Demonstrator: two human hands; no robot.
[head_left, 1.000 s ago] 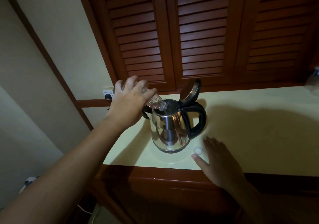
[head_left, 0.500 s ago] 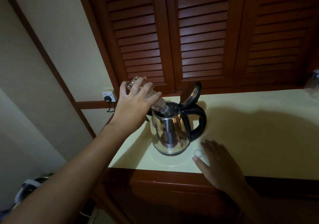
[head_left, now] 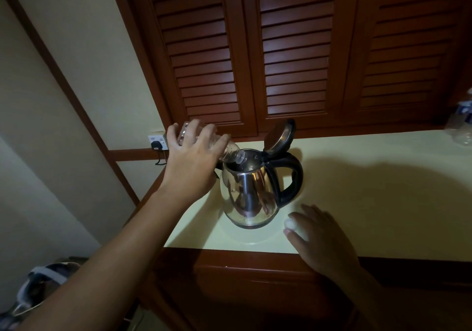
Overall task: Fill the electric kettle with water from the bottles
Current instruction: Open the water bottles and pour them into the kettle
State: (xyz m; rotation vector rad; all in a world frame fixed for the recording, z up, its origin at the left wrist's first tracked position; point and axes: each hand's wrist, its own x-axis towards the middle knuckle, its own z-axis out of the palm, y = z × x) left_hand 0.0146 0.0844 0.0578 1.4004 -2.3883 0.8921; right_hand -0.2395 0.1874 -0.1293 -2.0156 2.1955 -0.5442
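Left hand [head_left: 190,163] tips clear bottle [head_left: 204,141] further: base rises above knuckles, neck now angled steeply down into open mouth of kettle [head_left: 251,195]. A second ago bottle lay flatter, mostly hidden under fingers. Camera drifts slightly; wall socket [head_left: 157,143] more exposed beside wrist.

A home: louvred wooden doors [head_left: 293,57], counter [head_left: 383,177], wall socket [head_left: 157,142].

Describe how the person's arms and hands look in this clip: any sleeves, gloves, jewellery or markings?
Both arms are bare. The left forearm shows uncovered from the bottom edge to the left hand, with no sleeve, glove, watch or ring visible. The right hand and wrist are also bare; its fingers carry no rings that can be seen. The dim light hides finer marks.
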